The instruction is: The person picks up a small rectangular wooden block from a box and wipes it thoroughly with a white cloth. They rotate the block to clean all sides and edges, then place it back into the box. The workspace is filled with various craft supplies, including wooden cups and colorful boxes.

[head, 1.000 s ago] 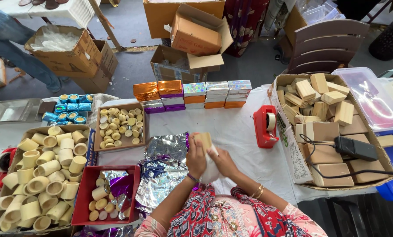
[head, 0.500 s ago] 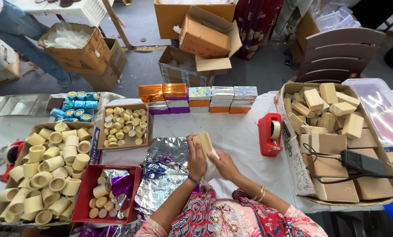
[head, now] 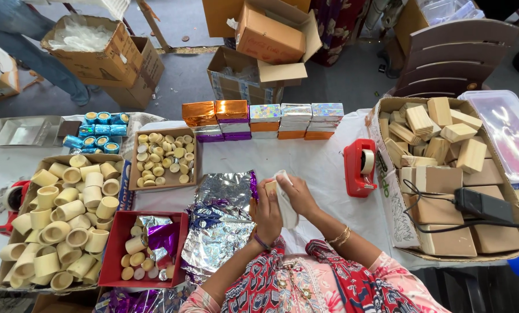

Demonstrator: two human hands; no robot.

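Two hands wrap one small block.
Left hand (head: 266, 213) and right hand (head: 297, 196) both clasp the wooden block (head: 270, 186) in soft white paper (head: 285, 203); it looks light, rigid, best pinched by its sides.

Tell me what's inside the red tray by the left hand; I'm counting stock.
The red tray holds a few cream cylindrical cups, small round lids and crumpled silver and purple foil. Whatever lies beneath the foil is covered.

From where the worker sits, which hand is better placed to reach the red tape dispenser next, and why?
Probably the right hand: the red tape dispenser sits on its side, nearer than to the left hand. Both hands grip the small block with white cloth.
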